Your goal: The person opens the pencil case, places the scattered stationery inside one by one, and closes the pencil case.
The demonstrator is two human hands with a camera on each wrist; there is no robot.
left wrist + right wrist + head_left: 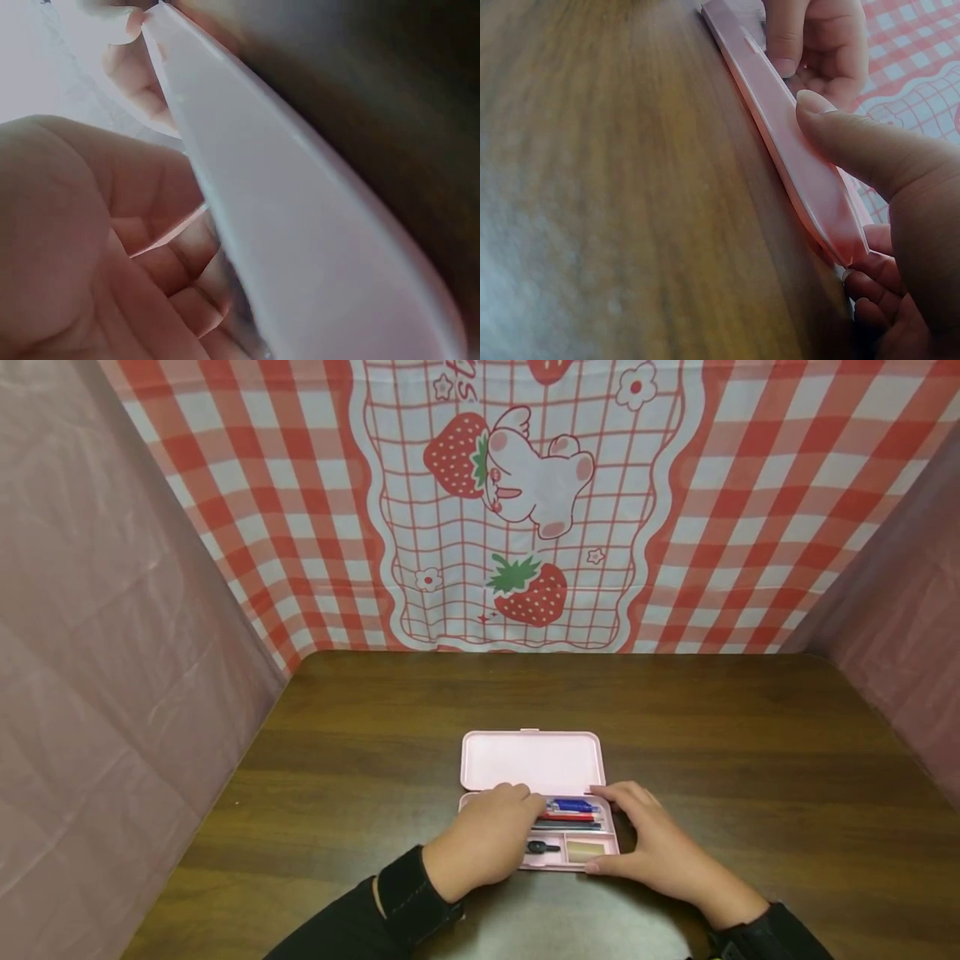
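The open pink pencil case (537, 827) lies crosswise directly between both hands, the left hand (486, 839) resting relaxed over its left end, the right hand (651, 842) pinching its right edge, each equally near

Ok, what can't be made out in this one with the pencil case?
- Head view: the left hand covers the left part of the pencil case.
- Head view: the small black item is too small to identify.
- Left wrist view: blurred; the case's contents are hidden behind its wall.
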